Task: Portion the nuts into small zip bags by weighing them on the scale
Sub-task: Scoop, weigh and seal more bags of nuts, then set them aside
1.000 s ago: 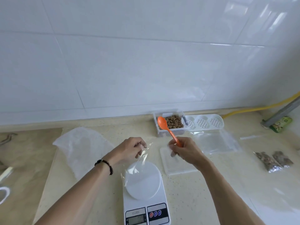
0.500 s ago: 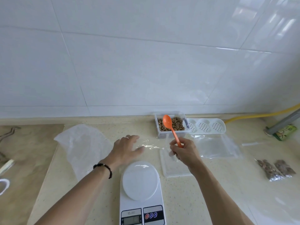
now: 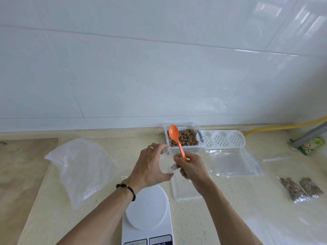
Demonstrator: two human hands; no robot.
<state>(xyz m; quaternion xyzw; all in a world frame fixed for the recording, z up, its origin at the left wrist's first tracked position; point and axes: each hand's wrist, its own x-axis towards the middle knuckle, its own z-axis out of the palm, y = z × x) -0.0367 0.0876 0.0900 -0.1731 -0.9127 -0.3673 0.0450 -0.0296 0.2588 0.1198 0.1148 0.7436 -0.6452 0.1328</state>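
- Both hands meet at centre frame, above the tabletop (image 3: 221, 218) and just beyond the scale (image 3: 146, 209).
- The left hand (image 3: 150, 167) has its fingers curled on a small clear bag (image 3: 167, 167), pinched between the two hands.
- The right hand (image 3: 192, 167) grips an orange spoon (image 3: 177, 140) with fingers closed; its lower fingers also touch the bag.
- Risk: the bag is thin and nearly invisible, so it may slip or stay shut while the spoon crowds the right hand.
- Risk: the spoon's bowl hangs over the box (image 3: 184, 148) of nuts (image 3: 184, 139); a careless scoop could scatter nuts across the tabletop.
- The nuts are brown and small, heaped in the clear box at upper centre.
- Two filled bags (image 3: 300, 190) lie at lower right.
- The scale's plate is bare.
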